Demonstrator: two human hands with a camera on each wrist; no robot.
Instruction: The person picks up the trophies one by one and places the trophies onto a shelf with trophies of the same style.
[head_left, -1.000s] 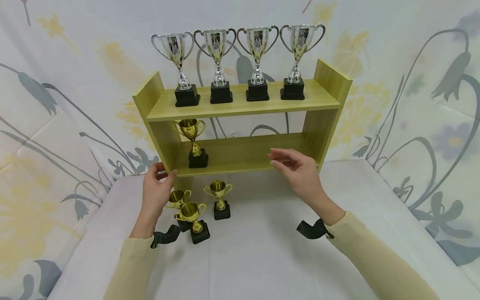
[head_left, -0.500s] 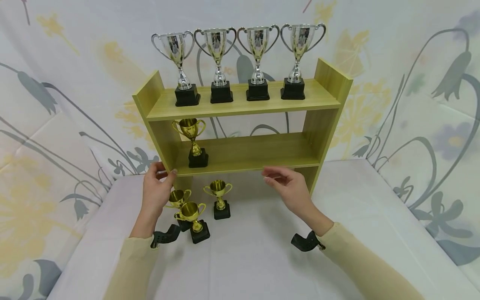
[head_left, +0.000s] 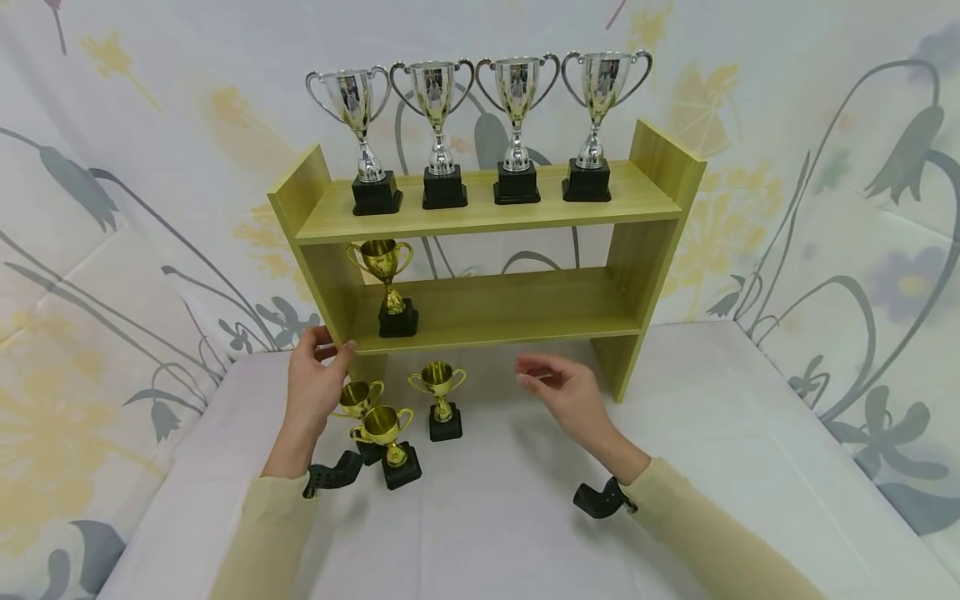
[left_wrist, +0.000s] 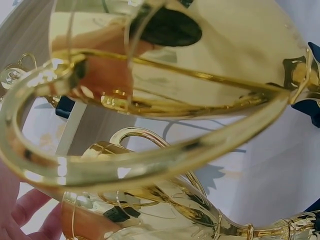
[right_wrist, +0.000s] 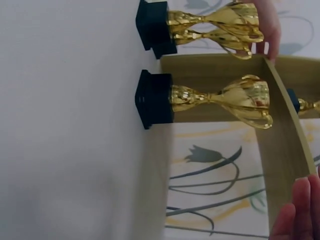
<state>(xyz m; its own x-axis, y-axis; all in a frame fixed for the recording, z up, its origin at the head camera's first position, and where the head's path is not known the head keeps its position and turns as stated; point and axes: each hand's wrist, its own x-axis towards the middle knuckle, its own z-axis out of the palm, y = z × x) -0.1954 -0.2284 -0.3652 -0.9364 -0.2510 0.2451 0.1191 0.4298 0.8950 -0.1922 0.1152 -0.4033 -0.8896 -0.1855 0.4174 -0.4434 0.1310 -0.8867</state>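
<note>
My left hand (head_left: 315, 379) grips the lower left side of a yellowish wooden shelf (head_left: 510, 312), its thumb at the front edge of the middle board. In front of the shelf, my right hand (head_left: 566, 396) hovers below that board, fingers loosely bent and holding nothing. Three gold trophies stand on the table: two overlap beside my left wrist, the front trophy (head_left: 392, 450) partly hiding the rear trophy (head_left: 356, 398), and a third trophy (head_left: 442, 400) stands slightly right. Another gold trophy (head_left: 396, 317) stands at the left on the middle board. A gold cup (left_wrist: 210, 40) fills the left wrist view.
Several silver trophies (head_left: 516, 179) stand in a row on the shelf's top board. A white cloth (head_left: 480, 533) covers the table. Behind and at the sides hangs a flower-patterned curtain (head_left: 795, 208).
My right hand has moved left and down, from before the middle board's right part to below its edge. My left hand stays on the shelf, and the trophies stand as before.
</note>
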